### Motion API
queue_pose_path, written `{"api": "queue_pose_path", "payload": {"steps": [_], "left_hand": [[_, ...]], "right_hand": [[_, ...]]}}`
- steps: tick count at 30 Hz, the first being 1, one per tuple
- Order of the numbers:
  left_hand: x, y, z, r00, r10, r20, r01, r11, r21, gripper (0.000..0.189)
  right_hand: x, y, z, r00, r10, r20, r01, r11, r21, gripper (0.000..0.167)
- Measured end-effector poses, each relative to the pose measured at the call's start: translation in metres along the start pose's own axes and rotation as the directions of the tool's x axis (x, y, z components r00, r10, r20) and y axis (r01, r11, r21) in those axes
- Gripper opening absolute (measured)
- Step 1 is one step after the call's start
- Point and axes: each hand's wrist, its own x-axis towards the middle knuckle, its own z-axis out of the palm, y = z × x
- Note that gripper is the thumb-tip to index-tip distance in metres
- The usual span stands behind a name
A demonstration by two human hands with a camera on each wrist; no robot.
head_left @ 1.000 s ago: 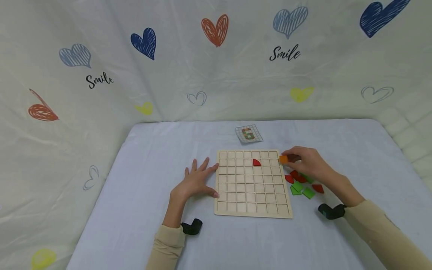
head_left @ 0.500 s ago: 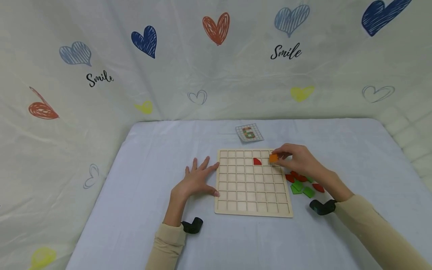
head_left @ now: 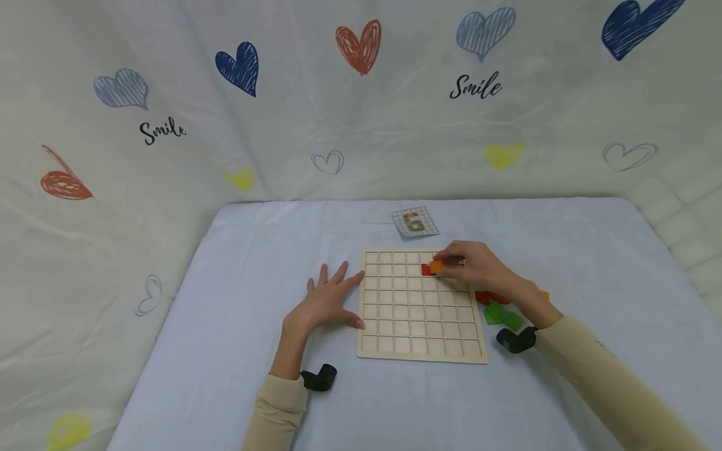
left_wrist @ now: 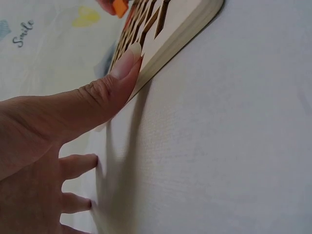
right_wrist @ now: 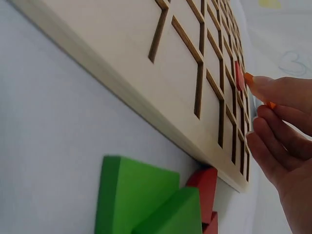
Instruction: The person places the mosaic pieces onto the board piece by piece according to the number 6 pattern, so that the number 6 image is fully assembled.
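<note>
A wooden grid board [head_left: 395,326] lies flat on the white-covered table. One red quarter-round tile [head_left: 425,270] sits in a cell of its second row from the back. Just right of that tile, my right hand [head_left: 479,266] pinches an orange square tile [head_left: 436,266] between thumb and fingers, above the board. My left hand [head_left: 321,305] rests at the board's left edge with fingers spread. In the left wrist view, its thumb [left_wrist: 105,90] touches the board's rim.
Green tiles [head_left: 502,316] and red tiles [head_left: 491,297] lie in a loose pile at the board's right side, partly under my right forearm. An orange piece [head_left: 544,295] peeks out beyond the wrist. Behind the board lies a printed pattern card [head_left: 415,222].
My right hand has carried the orange tile leftward, from beyond the board's right edge to beside the red tile. The left hand has stayed in place.
</note>
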Motion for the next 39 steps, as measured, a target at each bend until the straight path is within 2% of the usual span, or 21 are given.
{"api": "queue_pose_path", "payload": {"steps": [9, 12, 22, 39], "left_hand": [[0.0, -0.001, 0.001, 1.0, -0.003, 0.0, 0.003, 1.0, 0.004, 0.105], [0.0, -0.001, 0.001, 1.0, -0.001, -0.001, 0.001, 1.0, 0.005, 0.105], [-0.002, 0.002, 0.0, 1.0, -0.001, -0.011, 0.001, 1.0, 0.019, 0.104], [-0.003, 0.004, -0.002, 1.0, -0.002, -0.004, 0.002, 1.0, 0.011, 0.104]], "right_hand": [[0.014, -0.002, 0.013, 0.999, -0.018, 0.028, 0.017, 0.999, 0.029, 0.029], [0.019, -0.005, 0.016, 0.999, -0.011, 0.04, 0.01, 1.0, 0.022, 0.03], [0.031, -0.006, 0.023, 0.994, -0.056, 0.093, 0.057, 0.998, -0.008, 0.027], [0.03, -0.01, 0.03, 0.992, -0.086, 0.092, 0.093, 0.993, -0.073, 0.025]]}}
